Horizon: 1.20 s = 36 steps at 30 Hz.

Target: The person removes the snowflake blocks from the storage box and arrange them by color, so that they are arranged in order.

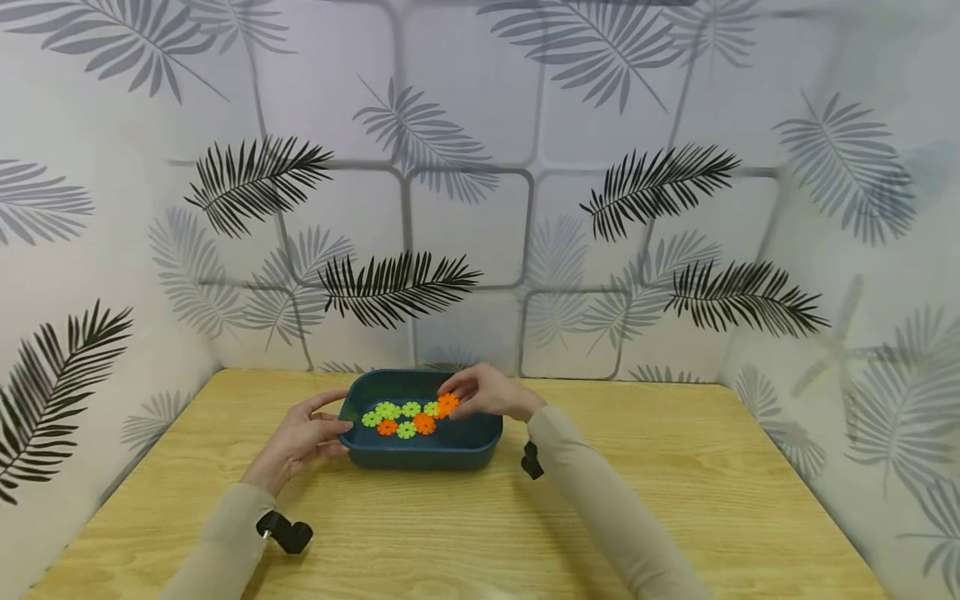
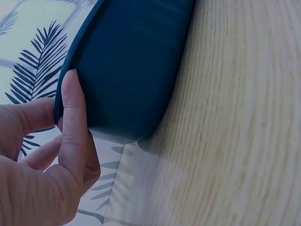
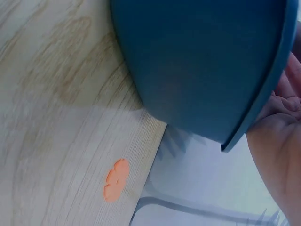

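A dark blue-green plastic basin (image 1: 420, 459) stands on the table, with several yellow-green flower-shaped discs (image 1: 406, 430) and a few orange ones (image 1: 424, 423) inside. My left hand (image 1: 302, 435) grips the basin's left rim; the left wrist view shows the thumb and fingers (image 2: 74, 122) on either side of that rim. Over the basin's right part, my right hand (image 1: 489, 392) pinches an orange flower-shaped disc (image 1: 447, 405) at its fingertips. In the right wrist view the basin wall (image 3: 197, 61) hides those fingertips, leaving the right wrist (image 3: 277, 141) visible.
Another orange flower-shaped disc (image 3: 116, 180) lies on the wooden table (image 3: 56, 141) beside the basin, near the table's edge. A leaf-patterned wall covering (image 1: 465, 225) rises behind the table and at both sides. Black wrist mounts (image 1: 285, 532) sit on both sleeves.
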Each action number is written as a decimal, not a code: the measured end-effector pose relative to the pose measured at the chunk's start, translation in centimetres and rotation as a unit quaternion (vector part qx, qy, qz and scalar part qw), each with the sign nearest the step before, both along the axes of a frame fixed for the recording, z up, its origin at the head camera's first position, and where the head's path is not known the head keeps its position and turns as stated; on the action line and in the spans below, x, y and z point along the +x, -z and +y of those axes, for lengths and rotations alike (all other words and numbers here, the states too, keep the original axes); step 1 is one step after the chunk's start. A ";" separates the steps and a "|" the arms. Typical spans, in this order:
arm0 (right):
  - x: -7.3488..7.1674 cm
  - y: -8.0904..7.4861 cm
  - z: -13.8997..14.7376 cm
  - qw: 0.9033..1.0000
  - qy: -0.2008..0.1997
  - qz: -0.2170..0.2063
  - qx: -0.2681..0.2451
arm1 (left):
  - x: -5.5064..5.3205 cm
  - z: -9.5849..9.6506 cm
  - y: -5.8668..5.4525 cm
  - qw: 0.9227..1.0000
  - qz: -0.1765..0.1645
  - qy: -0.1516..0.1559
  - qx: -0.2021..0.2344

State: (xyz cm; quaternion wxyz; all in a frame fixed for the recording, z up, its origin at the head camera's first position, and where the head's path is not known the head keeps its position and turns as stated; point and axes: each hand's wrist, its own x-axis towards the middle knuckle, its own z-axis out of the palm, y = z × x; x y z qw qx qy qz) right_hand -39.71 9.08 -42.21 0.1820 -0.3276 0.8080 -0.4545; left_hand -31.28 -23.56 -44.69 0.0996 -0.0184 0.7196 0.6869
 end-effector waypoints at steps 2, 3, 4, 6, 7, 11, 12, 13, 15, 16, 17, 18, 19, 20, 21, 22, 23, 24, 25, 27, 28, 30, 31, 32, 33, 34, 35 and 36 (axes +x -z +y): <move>0.1 -0.1 0.3 1.000 0.004 0.003 0.000 | 0.1 0.0 0.0 1.000 -0.003 0.000 0.002; 0.1 -0.1 0.4 1.000 0.006 0.006 0.001 | 0.1 0.0 0.0 1.000 -0.003 0.002 0.003; 0.2 -0.2 0.6 1.000 0.008 0.007 0.000 | 0.1 0.0 0.0 1.000 -0.004 0.001 0.004; 0.2 -0.2 0.9 1.000 0.013 0.006 -0.003 | 0.0 0.0 0.0 1.000 -0.004 0.001 0.005; 0.1 -0.2 1.0 1.000 0.015 0.006 -0.004 | 0.0 0.0 0.0 1.000 -0.004 0.001 0.005; 0.0 0.0 1.6 1.000 0.023 -0.001 -0.010 | 0.0 0.1 0.0 1.000 -0.004 -0.001 0.004; 0.0 0.1 1.7 1.000 0.023 -0.003 -0.012 | 0.0 0.1 0.0 1.000 -0.005 -0.002 0.003; 0.1 0.1 1.8 1.000 0.023 -0.002 -0.013 | 0.1 0.1 0.0 1.000 -0.006 -0.002 0.002; 0.1 0.1 2.1 1.000 0.023 0.001 -0.012 | 0.1 0.1 0.1 1.000 -0.007 -0.001 0.003; 0.1 0.2 2.2 1.000 0.023 0.003 -0.011 | 0.1 0.1 0.1 1.000 -0.008 -0.001 0.004; 0.1 0.2 2.4 1.000 0.023 0.003 -0.012 | 0.1 0.0 0.1 1.000 -0.008 0.000 0.005; 0.1 0.2 2.5 1.000 0.023 0.004 -0.011 | 0.1 0.0 0.1 1.000 -0.008 0.001 0.005; 0.1 0.1 2.7 1.000 0.025 0.005 -0.011 | 0.1 0.0 0.1 1.000 -0.008 0.001 0.006; 0.1 0.1 2.9 1.000 0.027 0.004 -0.010 | 0.1 -0.1 0.1 1.000 -0.007 0.001 0.007; 0.1 0.1 3.1 1.000 0.028 0.003 -0.013 | 0.0 -0.1 0.1 1.000 -0.007 0.001 0.008; 0.0 0.1 3.3 0.999 0.030 0.000 -0.015 | 0.0 -0.1 0.1 1.000 -0.007 0.001 0.009; 0.0 0.1 3.5 0.999 0.030 -0.004 -0.020 | 0.0 -0.1 0.1 1.000 -0.006 0.002 0.007; 0.0 0.1 3.7 0.999 0.030 -0.008 -0.024 | 0.0 -0.1 0.1 1.000 -0.006 0.003 0.006; 0.0 0.0 3.8 0.999 0.030 -0.014 -0.031 | 0.0 -0.1 0.0 1.000 -0.006 0.004 0.007; 0.0 -0.1 4.2 0.998 0.027 -0.022 -0.043 | -0.1 0.0 0.0 1.000 -0.007 0.006 0.008; 0.0 -0.1 4.4 0.998 0.026 -0.026 -0.049 | -0.1 0.0 -0.1 1.000 -0.005 0.009 0.007; 0.0 -0.2 4.7 0.998 0.024 -0.030 -0.054 | -0.1 0.1 -0.1 1.000 -0.006 0.007 0.008; -0.1 -0.2 4.8 0.998 0.022 -0.031 -0.055 | -0.1 0.1 -0.1 1.000 -0.005 0.007 0.009; -0.1 -0.2 5.0 0.998 0.022 -0.031 -0.052 | -0.1 0.0 -0.1 1.000 -0.005 0.007 0.008; -0.1 -0.2 5.1 0.998 0.021 -0.034 -0.052 | -0.1 0.0 -0.1 1.000 -0.005 0.008 0.007; -0.2 -0.2 5.3 0.998 0.021 -0.034 -0.049 | 0.0 0.0 -0.1 1.000 -0.005 0.008 0.007; -0.2 -0.2 5.4 0.998 0.021 -0.035 -0.048 | 0.0 0.0 -0.1 1.000 -0.005 0.007 0.005; -0.3 -0.2 5.5 0.998 0.022 -0.034 -0.045 | 0.0 0.0 -0.1 1.000 -0.005 0.005 0.006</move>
